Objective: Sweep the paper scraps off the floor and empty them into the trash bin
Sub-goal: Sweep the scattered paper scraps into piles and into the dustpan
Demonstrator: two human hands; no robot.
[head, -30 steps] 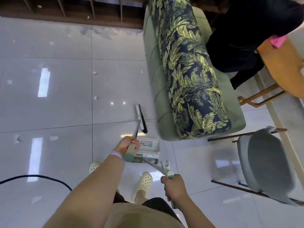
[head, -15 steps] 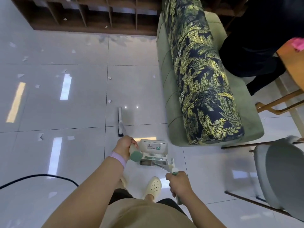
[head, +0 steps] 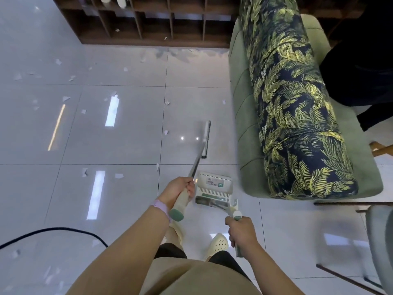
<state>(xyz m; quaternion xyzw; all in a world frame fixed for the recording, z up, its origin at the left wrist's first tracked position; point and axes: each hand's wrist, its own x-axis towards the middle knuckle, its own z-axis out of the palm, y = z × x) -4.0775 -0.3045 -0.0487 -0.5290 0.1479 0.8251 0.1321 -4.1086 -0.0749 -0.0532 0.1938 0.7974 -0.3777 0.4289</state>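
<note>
**Broom and dustpan held ready beside the sofa, scraps not yet gathered**

The right hand (head: 241, 231) was clenched round the upright dustpan handle (head: 237, 218), so that the dustpan (head: 213, 186) was kept flat on the tiled floor (head: 127, 199) just ahead of the feet, its mouth turned away from the person to receive what would be swept in. The left hand (head: 177, 189) was wrapped round the grip of the broom (head: 197, 158) near its capped end, a hold judged to give reach: the shaft was angled forward and the broom head (head: 206, 139) was set down beyond the dustpan, near the green sofa (head: 242, 116). A black cable (head: 53, 231) lay on the floor to the left. Farther out, white paper scraps (head: 66, 99) were scattered well apart across the tiles, thickening towards the dark wooden shelf unit (head: 148, 22) at the back. None could be made out in the dustpan, and no trash bin was in view, so the sweeping was judged barely begun.
</note>
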